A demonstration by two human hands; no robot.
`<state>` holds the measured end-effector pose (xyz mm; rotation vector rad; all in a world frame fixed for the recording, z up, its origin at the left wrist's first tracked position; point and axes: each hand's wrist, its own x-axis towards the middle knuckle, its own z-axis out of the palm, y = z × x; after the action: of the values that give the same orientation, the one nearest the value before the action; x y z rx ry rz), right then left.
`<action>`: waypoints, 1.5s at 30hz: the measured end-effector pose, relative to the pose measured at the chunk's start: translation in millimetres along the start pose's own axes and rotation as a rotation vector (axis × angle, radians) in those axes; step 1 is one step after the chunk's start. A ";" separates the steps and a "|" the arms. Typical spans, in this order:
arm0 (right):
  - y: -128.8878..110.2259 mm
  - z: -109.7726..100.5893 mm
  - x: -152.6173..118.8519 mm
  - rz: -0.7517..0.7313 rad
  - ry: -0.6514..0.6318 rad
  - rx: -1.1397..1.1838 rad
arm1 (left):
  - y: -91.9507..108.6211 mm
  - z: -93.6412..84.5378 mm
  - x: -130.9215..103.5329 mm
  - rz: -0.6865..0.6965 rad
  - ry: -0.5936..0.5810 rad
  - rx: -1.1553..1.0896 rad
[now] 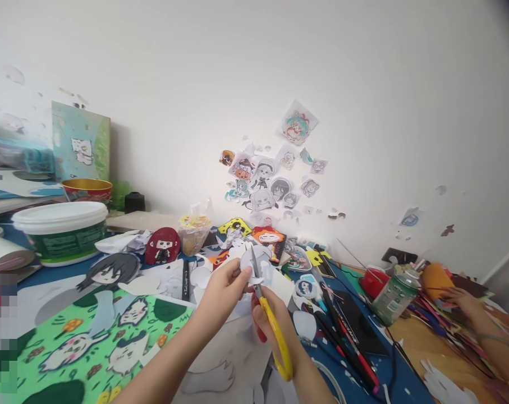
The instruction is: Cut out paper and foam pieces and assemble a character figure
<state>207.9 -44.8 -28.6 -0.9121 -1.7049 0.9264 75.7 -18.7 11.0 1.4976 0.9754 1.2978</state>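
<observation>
A small piece of white-grey paper (260, 257) is pinched in my left hand (227, 280), thumb on top. My right hand (275, 320) grips scissors (277, 342) with yellow and red handles. The metal blades point away from me and lie across the paper beside my left thumb. A thin curled strip of paper hangs at the blades. Whether the blades are fully closed is hard to make out. Below my hands lies a white sheet with a grey drawn shape (210, 379).
A green sheet with cartoon animals (81, 342) lies left. Behind it stands a white-lidded tub (63, 230). Markers (355, 350) and a black flat object (359, 322) lie right, near a spray can (397, 294). Another person's hand (460, 300) is at far right. Cut-out drawings (262, 174) cover the wall.
</observation>
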 end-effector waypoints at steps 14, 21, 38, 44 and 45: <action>-2.8 0.1 0.7 -0.023 0.015 -0.041 | -2.3 0.0 -0.5 0.037 -0.030 0.065; 2.3 -1.6 -0.7 0.004 0.013 -0.072 | -2.6 -2.2 0.7 0.086 -0.002 0.096; 9.6 -1.9 -3.0 0.030 0.059 -0.105 | -3.9 -3.8 1.0 0.115 -0.037 0.249; 4.1 -3.3 -1.3 -0.017 0.026 -0.088 | -1.7 -3.5 0.9 0.042 -0.063 0.137; 3.7 -3.7 -1.0 -0.018 0.025 -0.088 | -1.5 -3.4 1.1 0.033 -0.069 0.113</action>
<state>212.3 -43.5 -31.3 -0.9609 -1.7411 0.8304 72.4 -16.8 10.0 1.6402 0.9971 1.2236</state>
